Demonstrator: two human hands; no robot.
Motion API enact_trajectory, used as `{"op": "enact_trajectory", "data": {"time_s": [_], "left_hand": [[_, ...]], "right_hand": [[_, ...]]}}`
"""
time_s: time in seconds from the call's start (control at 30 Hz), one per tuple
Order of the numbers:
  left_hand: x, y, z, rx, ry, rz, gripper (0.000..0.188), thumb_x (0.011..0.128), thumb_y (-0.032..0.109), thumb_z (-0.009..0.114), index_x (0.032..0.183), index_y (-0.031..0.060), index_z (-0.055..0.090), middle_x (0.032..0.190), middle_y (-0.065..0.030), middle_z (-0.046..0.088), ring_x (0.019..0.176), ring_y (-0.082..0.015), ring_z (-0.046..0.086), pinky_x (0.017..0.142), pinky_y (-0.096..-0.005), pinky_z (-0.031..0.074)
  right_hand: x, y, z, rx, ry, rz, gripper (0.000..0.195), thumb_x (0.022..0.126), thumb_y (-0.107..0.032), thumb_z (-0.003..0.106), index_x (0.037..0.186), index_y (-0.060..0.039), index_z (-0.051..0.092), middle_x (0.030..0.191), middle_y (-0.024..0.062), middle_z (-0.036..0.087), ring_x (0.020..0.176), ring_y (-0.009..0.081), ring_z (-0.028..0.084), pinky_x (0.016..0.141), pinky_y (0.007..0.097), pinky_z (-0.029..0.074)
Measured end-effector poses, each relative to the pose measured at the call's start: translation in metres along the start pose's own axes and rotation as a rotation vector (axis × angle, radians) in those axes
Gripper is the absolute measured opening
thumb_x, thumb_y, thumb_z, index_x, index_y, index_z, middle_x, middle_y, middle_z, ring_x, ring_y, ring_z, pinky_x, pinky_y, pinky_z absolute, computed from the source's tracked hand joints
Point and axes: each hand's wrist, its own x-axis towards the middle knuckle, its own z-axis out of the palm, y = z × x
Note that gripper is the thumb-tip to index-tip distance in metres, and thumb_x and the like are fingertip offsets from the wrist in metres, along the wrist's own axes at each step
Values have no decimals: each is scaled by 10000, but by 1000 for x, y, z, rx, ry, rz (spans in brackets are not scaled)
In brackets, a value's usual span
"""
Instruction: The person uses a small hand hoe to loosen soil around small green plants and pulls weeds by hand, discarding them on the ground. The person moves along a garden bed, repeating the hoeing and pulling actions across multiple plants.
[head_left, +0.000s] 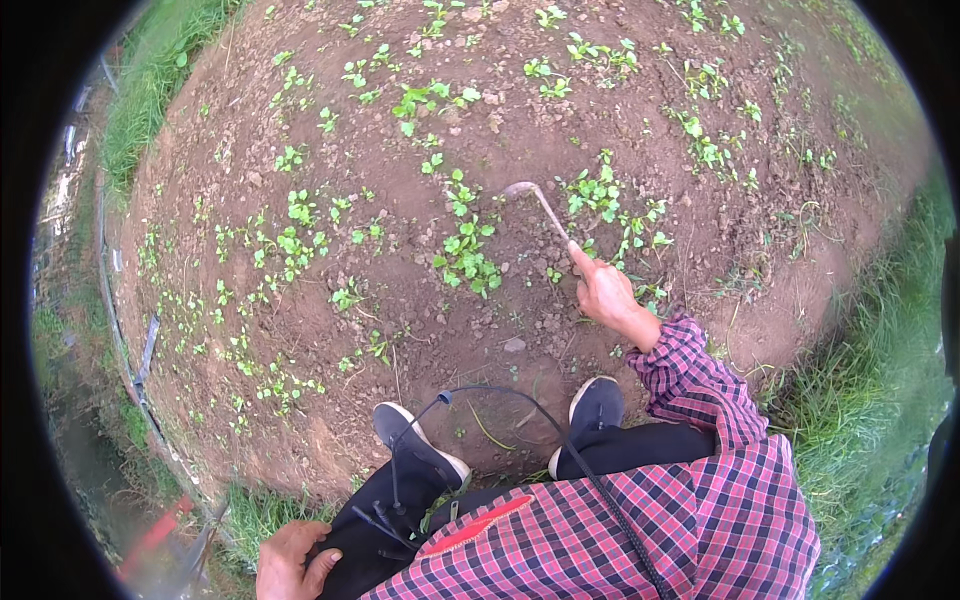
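My right hand (609, 295) grips the handle of a small hand hoe with a curved metal blade (541, 198). The blade hovers at or just over the brown soil (517, 154); I cannot tell whether it touches. To the left of the blade grows a clump of leafy green seedlings (469, 255). Another seedling clump (596, 193) stands to its right, close to the hoe's shaft. My left hand (294, 561) rests by my left knee against the dark trousers (356, 544), fingers curled loosely and thumb apart, with nothing visible in it.
Scattered seedlings (292, 251) cover much of the bed. Long grass (874, 360) borders it on the right, and more grass (150, 105) at upper left. A dark edging strip (112, 300) runs down the left side. A black cord (559, 427) hangs before my shoes (409, 435).
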Motion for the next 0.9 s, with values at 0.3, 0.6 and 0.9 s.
{"op": "enact_trajectory", "data": {"time_s": [0.3,0.6,0.9], "left_hand": [[6,-1,-2,54,15,58,278,656,112,717,885,13,595,765,-134,581,602,-261,571,551,-338,448],[9,1,-11,37,-67,-12,271,701,117,690,937,20,598,786,-161,598,672,-292,591,609,-357,461],[18,10,-19,-3,-88,14,245,799,122,615,1027,38,589,757,-183,582,658,-291,573,619,-356,452]], "right_hand": [[9,77,-30,-182,268,416,735,759,-84,539,1415,-86,206,850,206,594,678,348,621,605,424,517],[-26,78,-19,6,257,412,703,747,-83,543,1394,-86,269,859,277,600,745,403,617,677,464,501],[57,110,-66,91,377,622,626,785,-125,496,1375,-64,293,869,284,616,820,424,615,749,465,495]]}}
